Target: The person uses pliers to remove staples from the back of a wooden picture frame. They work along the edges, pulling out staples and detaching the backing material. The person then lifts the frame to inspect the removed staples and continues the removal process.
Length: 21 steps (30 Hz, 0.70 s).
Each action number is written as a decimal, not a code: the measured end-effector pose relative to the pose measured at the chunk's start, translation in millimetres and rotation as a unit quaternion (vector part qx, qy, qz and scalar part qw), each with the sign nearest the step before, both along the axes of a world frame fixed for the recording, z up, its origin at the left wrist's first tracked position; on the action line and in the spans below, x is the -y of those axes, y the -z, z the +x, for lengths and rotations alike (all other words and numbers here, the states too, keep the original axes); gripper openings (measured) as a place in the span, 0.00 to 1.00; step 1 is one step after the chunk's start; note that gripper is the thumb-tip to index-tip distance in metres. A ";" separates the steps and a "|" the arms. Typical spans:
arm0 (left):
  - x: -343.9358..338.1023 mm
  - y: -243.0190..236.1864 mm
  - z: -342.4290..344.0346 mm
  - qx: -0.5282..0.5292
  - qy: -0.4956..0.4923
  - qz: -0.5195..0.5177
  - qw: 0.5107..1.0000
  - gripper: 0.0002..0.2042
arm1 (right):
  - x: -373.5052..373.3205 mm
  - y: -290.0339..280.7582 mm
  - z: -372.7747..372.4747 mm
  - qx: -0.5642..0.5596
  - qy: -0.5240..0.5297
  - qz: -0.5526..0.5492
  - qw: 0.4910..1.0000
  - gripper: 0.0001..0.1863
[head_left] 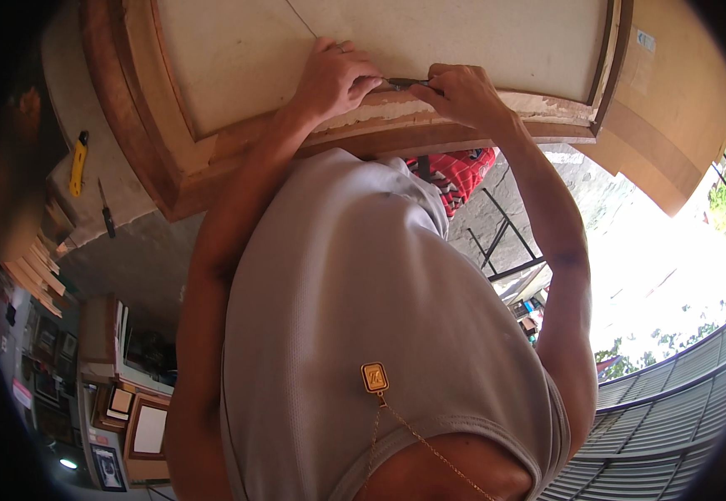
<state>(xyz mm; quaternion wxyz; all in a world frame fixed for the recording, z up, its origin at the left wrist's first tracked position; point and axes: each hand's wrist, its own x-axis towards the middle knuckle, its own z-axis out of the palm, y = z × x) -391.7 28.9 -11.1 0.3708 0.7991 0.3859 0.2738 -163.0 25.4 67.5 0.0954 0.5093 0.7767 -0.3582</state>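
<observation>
A wooden frame [175,167] with a cream backing board [496,42] lies across the upper view. A thin wire [299,17] runs over the board toward my left hand [338,79], whose fingers are closed at the frame's inner front edge, near a dark metal tool [405,82] that looks like pliers. My right hand [459,92] is closed around that tool, thumb along it. I cannot make out exactly what my left fingertips pinch. Pale, chipped patches [547,106] show along the frame's front strip.
A yellow utility knife [79,163] and a dark-handled slim tool [106,209] lie on the worktop at left. A brown board [663,125] sits at right. Below are red patterned fabric [471,167] and black metal bars [505,234]. Picture frames [146,426] stand at lower left.
</observation>
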 end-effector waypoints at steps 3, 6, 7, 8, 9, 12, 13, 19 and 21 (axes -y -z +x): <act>1.3 0.9 -0.1 -0.005 -0.008 0.002 1.000 0.01 | 2.8 -2.0 -2.2 0.017 -0.013 0.011 1.000 0.21; 1.7 0.1 0.6 -0.012 -0.015 0.003 1.000 0.01 | 10.6 -0.9 -3.6 0.029 -0.007 0.051 0.998 0.21; 1.4 -0.3 0.7 -0.016 -0.016 0.004 1.000 0.01 | 14.4 0.9 -3.5 0.031 -0.004 0.069 0.997 0.20; 0.8 -1.1 0.6 -0.021 -0.016 0.004 1.000 0.01 | 17.1 1.5 -4.2 0.027 0.001 0.083 0.996 0.20; 0.7 -1.5 0.7 -0.025 -0.015 0.005 1.000 0.01 | 19.6 1.8 -5.3 0.023 0.005 0.098 0.995 0.19; 1.7 0.0 1.7 -0.025 -0.019 0.005 0.999 0.02 | 27.1 2.2 -9.0 0.017 -0.003 0.161 0.987 0.16; 1.4 0.1 2.1 -0.027 -0.020 0.008 0.999 0.02 | 28.5 1.8 -10.4 0.015 -0.010 0.186 0.982 0.16; -2.7 -6.5 6.3 -0.038 -0.014 0.025 0.999 0.04 | 38.5 -6.2 -21.0 0.105 -0.044 0.200 0.973 0.16; -5.4 -8.2 7.8 -0.038 -0.002 0.043 0.998 0.04 | 39.6 -12.2 -26.6 0.137 -0.073 0.206 0.966 0.16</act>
